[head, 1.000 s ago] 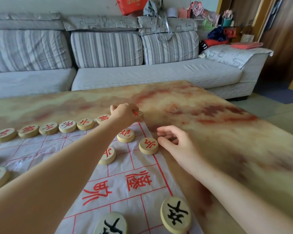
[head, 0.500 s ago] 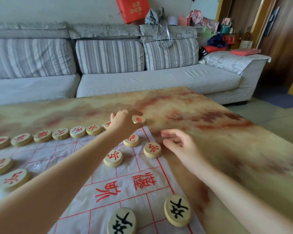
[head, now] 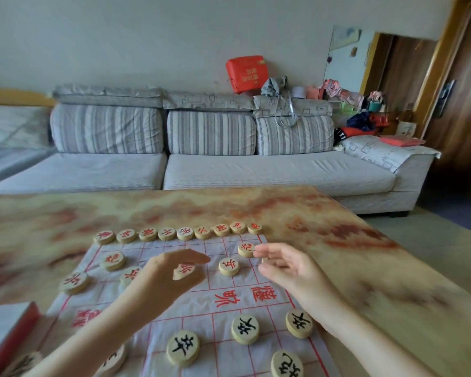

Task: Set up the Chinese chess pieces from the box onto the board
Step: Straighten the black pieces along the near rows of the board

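Note:
A thin white board sheet with red lines lies on the marbled table. Several round wooden pieces with red characters form a row along its far edge. Red pieces stand on the rows behind it, among them one at the left and one in the middle. Black-lettered pieces stand on the near half. My left hand hovers over the middle of the board, its fingers curled around a red piece. My right hand is open at the board's right edge, fingertips touching a red piece.
The box, white with a red edge, sits at the lower left beside the board. The table runs on to the right. Behind it stands a grey striped sofa with bags piled at its right end.
My left hand has drawn back from the far right corner piece to the board's middle and now curls around a red piece. My right hand has stayed by the right edge. The view has tilted up.

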`<state>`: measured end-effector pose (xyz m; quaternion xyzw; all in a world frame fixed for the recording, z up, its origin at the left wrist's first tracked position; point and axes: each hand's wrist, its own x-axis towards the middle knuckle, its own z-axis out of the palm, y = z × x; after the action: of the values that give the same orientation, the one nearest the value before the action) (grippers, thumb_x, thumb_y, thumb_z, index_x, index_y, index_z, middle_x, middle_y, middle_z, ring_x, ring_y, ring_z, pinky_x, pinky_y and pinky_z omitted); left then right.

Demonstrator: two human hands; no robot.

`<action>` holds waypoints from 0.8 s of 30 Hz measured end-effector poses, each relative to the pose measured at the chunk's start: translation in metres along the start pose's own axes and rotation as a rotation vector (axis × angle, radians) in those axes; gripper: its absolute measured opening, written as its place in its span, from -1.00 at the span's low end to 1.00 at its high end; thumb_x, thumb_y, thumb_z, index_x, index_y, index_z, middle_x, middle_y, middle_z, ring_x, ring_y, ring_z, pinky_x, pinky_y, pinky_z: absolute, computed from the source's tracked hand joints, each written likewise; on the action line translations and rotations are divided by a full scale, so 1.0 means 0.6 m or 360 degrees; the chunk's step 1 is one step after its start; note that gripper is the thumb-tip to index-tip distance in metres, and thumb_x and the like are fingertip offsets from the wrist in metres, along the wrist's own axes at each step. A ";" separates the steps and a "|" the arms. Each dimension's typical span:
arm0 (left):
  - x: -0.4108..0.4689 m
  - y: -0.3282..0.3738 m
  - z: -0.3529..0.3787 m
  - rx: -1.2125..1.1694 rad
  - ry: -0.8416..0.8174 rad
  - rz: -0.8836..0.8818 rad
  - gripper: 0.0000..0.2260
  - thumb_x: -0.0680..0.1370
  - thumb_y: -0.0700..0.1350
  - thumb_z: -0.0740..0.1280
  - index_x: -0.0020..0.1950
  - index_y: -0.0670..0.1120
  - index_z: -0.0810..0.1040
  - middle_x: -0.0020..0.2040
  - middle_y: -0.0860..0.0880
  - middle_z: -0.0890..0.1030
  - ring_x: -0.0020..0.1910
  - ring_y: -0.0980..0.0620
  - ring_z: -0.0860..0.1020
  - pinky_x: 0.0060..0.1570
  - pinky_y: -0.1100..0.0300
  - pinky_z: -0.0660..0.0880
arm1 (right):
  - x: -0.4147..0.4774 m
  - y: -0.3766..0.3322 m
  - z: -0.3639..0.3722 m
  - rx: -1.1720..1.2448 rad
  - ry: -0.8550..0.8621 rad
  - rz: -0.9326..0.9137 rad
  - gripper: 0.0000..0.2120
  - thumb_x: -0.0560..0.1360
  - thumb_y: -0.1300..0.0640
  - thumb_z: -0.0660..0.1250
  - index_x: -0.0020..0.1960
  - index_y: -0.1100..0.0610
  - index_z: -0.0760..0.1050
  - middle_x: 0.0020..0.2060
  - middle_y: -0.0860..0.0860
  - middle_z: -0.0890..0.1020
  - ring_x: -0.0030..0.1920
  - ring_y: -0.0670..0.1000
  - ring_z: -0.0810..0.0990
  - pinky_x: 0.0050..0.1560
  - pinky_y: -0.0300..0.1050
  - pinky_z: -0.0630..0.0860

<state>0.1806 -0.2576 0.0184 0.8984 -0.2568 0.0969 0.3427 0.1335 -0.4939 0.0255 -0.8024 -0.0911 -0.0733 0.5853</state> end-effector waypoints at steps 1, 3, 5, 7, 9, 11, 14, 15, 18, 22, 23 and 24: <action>-0.024 0.002 -0.019 -0.0009 0.0027 -0.0019 -0.78 0.43 -0.03 0.39 -0.02 0.28 0.51 -0.12 0.49 0.55 0.01 0.50 0.48 -0.03 0.65 0.32 | -0.012 -0.017 0.016 -0.0012 -0.0046 -0.0014 -0.77 0.46 0.20 0.37 0.11 0.04 0.55 0.04 -0.08 0.64 -0.01 -0.15 0.58 0.07 -0.32 0.48; -0.073 0.005 -0.053 -0.0044 0.0070 -0.0081 -0.75 0.42 -0.10 0.41 -0.02 0.24 0.53 -0.07 0.59 0.46 0.01 0.52 0.46 0.00 0.63 0.33 | -0.035 -0.042 0.051 -0.0019 -0.0131 -0.0050 -0.77 0.44 0.18 0.39 0.09 0.04 0.55 0.03 -0.07 0.64 -0.04 -0.17 0.57 0.07 -0.29 0.48; -0.126 0.002 -0.082 -0.0075 0.0151 -0.0150 -0.75 0.42 -0.13 0.43 -0.03 0.20 0.56 0.00 0.53 0.46 0.00 0.48 0.48 0.00 0.60 0.36 | -0.058 -0.061 0.087 -0.0064 -0.0226 -0.0069 -0.79 0.45 0.19 0.39 0.07 -0.01 0.55 0.03 -0.08 0.64 -0.01 -0.15 0.56 0.11 -0.24 0.47; -0.177 0.000 -0.104 -0.0108 0.0200 -0.0241 -0.77 0.42 -0.11 0.42 -0.04 0.22 0.56 0.01 0.51 0.47 -0.02 0.47 0.49 -0.05 0.62 0.34 | -0.080 -0.075 0.122 -0.0094 -0.0311 -0.0066 -0.80 0.47 0.18 0.37 0.06 -0.03 0.55 0.03 -0.08 0.63 0.04 -0.10 0.57 0.15 -0.20 0.47; -0.230 0.003 -0.127 -0.0067 0.0221 -0.0311 -0.78 0.42 -0.08 0.42 -0.05 0.24 0.56 -0.06 0.54 0.49 -0.04 0.50 0.49 -0.10 0.63 0.34 | -0.104 -0.090 0.159 -0.0098 -0.0382 -0.0056 -0.81 0.48 0.16 0.36 0.07 -0.03 0.54 0.04 -0.09 0.62 0.08 -0.08 0.57 0.16 -0.19 0.48; -0.286 0.007 -0.144 -0.0070 0.0252 -0.0395 -0.78 0.42 -0.12 0.42 -0.07 0.21 0.56 -0.22 0.51 0.54 -0.12 0.55 0.48 -0.14 0.64 0.34 | -0.133 -0.105 0.197 -0.0095 -0.0476 -0.0063 -0.80 0.48 0.15 0.36 0.09 -0.03 0.54 0.03 -0.10 0.62 0.07 -0.12 0.57 0.16 -0.18 0.50; -0.371 0.009 -0.163 -0.0059 0.0308 -0.0519 -0.79 0.43 -0.18 0.41 -0.05 0.13 0.60 -0.17 0.29 0.63 -0.12 0.37 0.56 -0.13 0.54 0.42 | -0.181 -0.114 0.258 -0.0183 -0.0620 -0.0087 -0.76 0.49 0.13 0.35 0.14 -0.04 0.52 0.04 -0.14 0.60 0.06 -0.21 0.54 0.18 -0.25 0.46; -0.397 0.005 -0.167 -0.0028 0.0313 -0.0554 -0.79 0.44 -0.18 0.41 -0.03 0.11 0.61 -0.14 0.18 0.66 -0.12 0.23 0.59 -0.10 0.43 0.46 | -0.195 -0.114 0.276 -0.0246 -0.0666 -0.0113 -0.74 0.49 0.10 0.35 0.16 -0.05 0.50 0.06 -0.18 0.58 0.08 -0.25 0.51 0.19 -0.31 0.42; -0.463 -0.020 -0.173 0.0093 0.0270 -0.0634 -0.77 0.43 -0.06 0.41 0.06 0.15 0.56 -0.01 0.12 0.63 -0.02 0.13 0.58 0.06 0.24 0.48 | -0.226 -0.108 0.324 -0.0442 -0.0751 -0.0170 -0.68 0.48 -0.01 0.34 0.23 -0.12 0.44 0.15 -0.22 0.50 0.16 -0.33 0.42 0.15 -0.47 0.29; -0.513 -0.040 -0.157 0.0186 0.0278 -0.0639 -0.52 0.27 0.29 0.17 0.15 0.22 0.45 0.10 0.24 0.51 0.16 0.23 0.40 0.19 0.29 0.29 | -0.244 -0.099 0.367 -0.0662 -0.0787 -0.0174 -0.60 0.47 -0.06 0.33 0.29 -0.15 0.38 0.22 -0.11 0.40 0.23 -0.16 0.39 0.16 -0.36 0.24; -0.521 -0.044 -0.150 0.0195 0.0301 -0.0630 -0.49 0.26 0.30 0.14 0.16 0.21 0.45 0.11 0.26 0.48 0.16 0.24 0.38 0.19 0.29 0.27 | -0.247 -0.097 0.375 -0.0717 -0.0807 -0.0176 -0.58 0.47 -0.06 0.33 0.31 -0.15 0.37 0.23 -0.10 0.39 0.23 -0.12 0.39 0.17 -0.31 0.26; -0.528 -0.047 -0.143 0.0204 0.0318 -0.0629 -0.48 0.27 0.29 0.13 0.18 0.20 0.45 0.12 0.27 0.47 0.16 0.26 0.37 0.20 0.29 0.27 | -0.250 -0.094 0.383 -0.0767 -0.0822 -0.0183 -0.57 0.47 -0.05 0.32 0.32 -0.15 0.36 0.23 -0.09 0.38 0.23 -0.09 0.39 0.19 -0.27 0.27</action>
<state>-0.0735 -0.0577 -0.0442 0.9371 -0.0340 0.1323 0.3211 -0.0230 -0.2674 -0.0256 -0.9030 -0.2611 0.0797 0.3318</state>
